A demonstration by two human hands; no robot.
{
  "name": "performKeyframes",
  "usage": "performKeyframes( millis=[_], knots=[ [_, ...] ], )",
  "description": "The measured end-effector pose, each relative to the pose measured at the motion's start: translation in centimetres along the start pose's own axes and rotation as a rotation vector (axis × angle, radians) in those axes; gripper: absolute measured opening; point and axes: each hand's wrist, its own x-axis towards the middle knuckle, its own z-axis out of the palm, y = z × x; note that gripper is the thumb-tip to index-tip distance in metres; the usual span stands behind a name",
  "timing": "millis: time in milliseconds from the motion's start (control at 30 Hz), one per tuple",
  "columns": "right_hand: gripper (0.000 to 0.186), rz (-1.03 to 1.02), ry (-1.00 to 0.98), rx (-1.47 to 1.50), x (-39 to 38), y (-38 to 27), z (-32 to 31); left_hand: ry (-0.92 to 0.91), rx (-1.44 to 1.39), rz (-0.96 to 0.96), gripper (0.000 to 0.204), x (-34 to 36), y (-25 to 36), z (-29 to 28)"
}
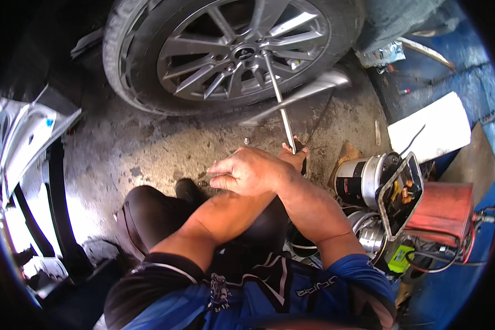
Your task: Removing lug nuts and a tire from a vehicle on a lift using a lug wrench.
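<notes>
A car wheel [220, 71] with grey alloy spokes and a black tyre [129, 71] fills the top of the head view. A four-way lug wrench [284, 118] reaches from a lug hole near the hub toward me; its cross bar is smeared by motion. My forearms are crossed. My left hand [296, 154], reaching under the right forearm, has its fingers around the wrench's near end. Over the left forearm lies my right hand [247, 171], holding nothing, with fingers stretched to the left and apart. A small lug nut [247, 141] rests on the floor beyond it.
At right stand a black-and-white bucket [349, 183], a rectangular tray [418, 192] holding copper-coloured pieces, and a red metal box [448, 206] with hoses. A white sheet [432, 126] lies behind them. A shiny panel [30, 143] is at far left.
</notes>
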Motion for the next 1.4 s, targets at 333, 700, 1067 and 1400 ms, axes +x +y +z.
performKeyframes(
  millis=[333, 700, 1067, 1400],
  knots=[
    [0.053, 0.603, 1.504, 0.8, -7.3, 21.0, -6.0, -0.279, -0.422, -0.187, 0.018, -1.4, 1.9, -0.4],
    [0.112, 0.749, 1.497, 1.425, -4.4, 24.5, -5.4, -0.301, -0.389, -0.203, 0.017, -1.8, 2.3, -0.6],
    [0.055, -0.023, 1.812, 1.29, -3.9, 12.0, -9.5, -0.154, -0.349, -0.186, 0.021, 0.6, -0.1, 1.1],
    [0.023, 0.038, 1.045, 0.502, -5.8, 9.0, -3.3, -0.232, -0.463, -0.153, 0.017, -0.5, -0.1, 0.9]
  ],
)
